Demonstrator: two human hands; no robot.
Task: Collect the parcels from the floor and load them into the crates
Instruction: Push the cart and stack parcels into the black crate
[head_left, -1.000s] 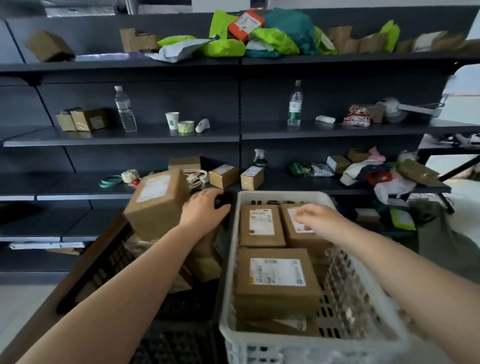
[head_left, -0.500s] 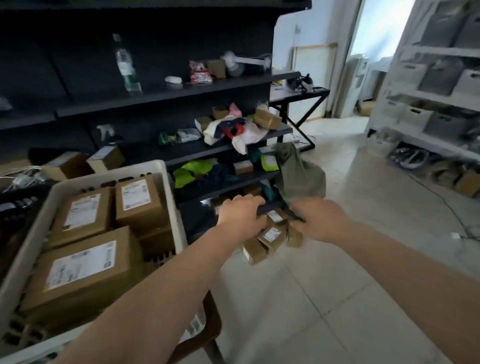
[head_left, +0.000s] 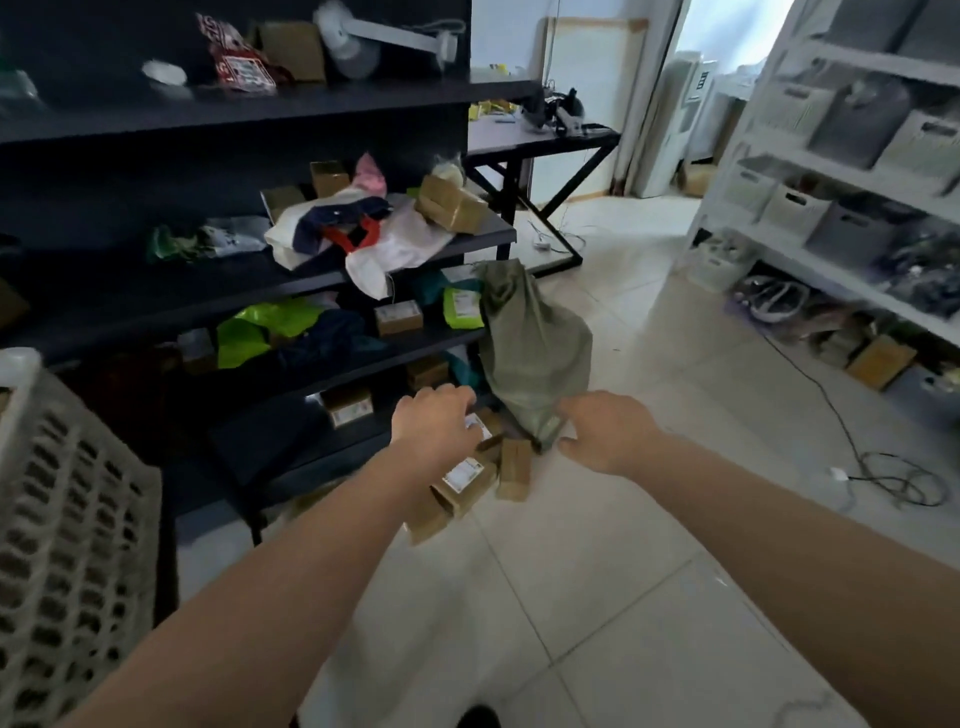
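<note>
A small pile of brown cardboard parcels (head_left: 467, 480) with white labels lies on the tiled floor at the foot of the dark shelving. My left hand (head_left: 434, 423) hovers just above the pile, fingers apart and holding nothing. My right hand (head_left: 605, 434) reaches out to the right of the pile, empty with fingers spread, close to the lower end of a grey-green sack (head_left: 532, 353) that leans on the shelf. The white lattice crate (head_left: 67, 545) stands at the far left edge; its inside is out of sight.
Dark shelving (head_left: 363, 260) on the left holds bags, clothes and more small boxes. A black-legged table (head_left: 540, 140) stands behind. White racks with bins (head_left: 841, 208) line the right side. A black cable (head_left: 883, 478) trails across the floor at right.
The view has swung from the crate to the floor on the right. Both hands left the crate and moved down toward the parcel pile, now closer to it.
</note>
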